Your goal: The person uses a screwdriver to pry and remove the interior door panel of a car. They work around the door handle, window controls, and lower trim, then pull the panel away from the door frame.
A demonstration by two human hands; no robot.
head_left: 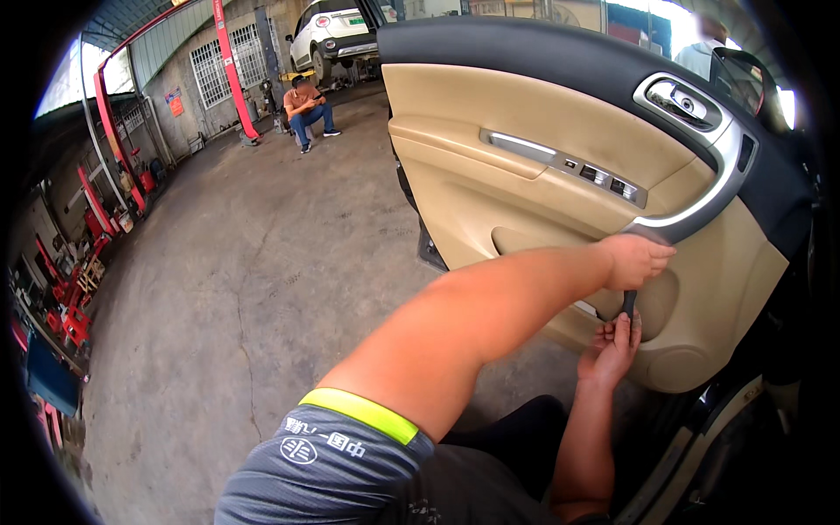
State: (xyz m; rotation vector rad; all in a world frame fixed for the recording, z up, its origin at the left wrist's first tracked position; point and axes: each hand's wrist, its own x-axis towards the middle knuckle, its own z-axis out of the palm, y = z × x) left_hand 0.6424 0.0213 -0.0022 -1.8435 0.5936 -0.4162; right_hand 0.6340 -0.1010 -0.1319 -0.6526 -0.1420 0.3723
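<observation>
In front of me stands a car door with a beige and black inner panel [472, 114]. My left hand [639, 261] is closed, with its fingers curled just below the lower end of the silver-and-black door pull [700, 219]. From under that hand comes a slim black tool handle [630, 303], roughly upright; its tip and exact kind are hidden. Fingers of my right hand [610, 352] close around the lower end of the same handle, palm turned up, beside the door pocket. My left forearm crosses in front of the panel.
Window switches [595, 175] sit on the armrest, with the inside door release [687, 103] above. A door sill [700, 455] lies at lower right. Across the concrete floor [201, 262] a person [306, 109] sits near red lift posts [232, 70] and a raised white car [337, 35].
</observation>
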